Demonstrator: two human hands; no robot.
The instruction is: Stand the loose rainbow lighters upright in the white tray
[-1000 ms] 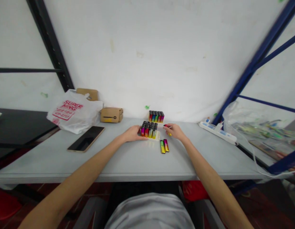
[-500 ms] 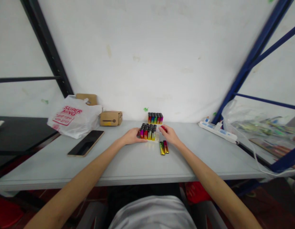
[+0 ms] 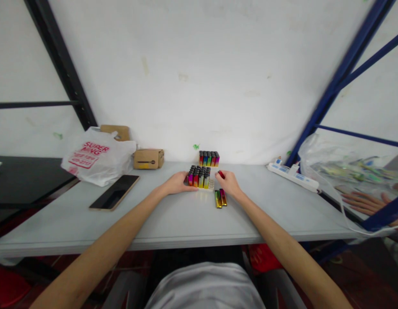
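Observation:
A pale tray (image 3: 211, 185) on the table carries several rows of colourful lighters (image 3: 199, 177) standing upright, black tops up. Its right-hand column shows unfilled slots. My left hand (image 3: 177, 183) is closed around the tray's left side, thumb along the front. Just right of the tray, my right hand (image 3: 230, 183) pinches a red lighter (image 3: 221, 174), mostly hidden by the fingers. A green-and-gold lighter (image 3: 218, 200) and a red-and-gold lighter (image 3: 223, 197) lie side by side in front of that hand.
Another block of upright lighters (image 3: 209, 159) stands by the wall. To the left are a phone (image 3: 115, 192), a small cardboard box (image 3: 149, 159) and a white plastic bag (image 3: 99, 156). A power strip (image 3: 293, 177) lies right; beyond it shows another person's hand (image 3: 361, 201).
The red lighter in my right hand has turned and shows less of its length. My left hand stays on the tray. At far right, the other person's hand has come further into view.

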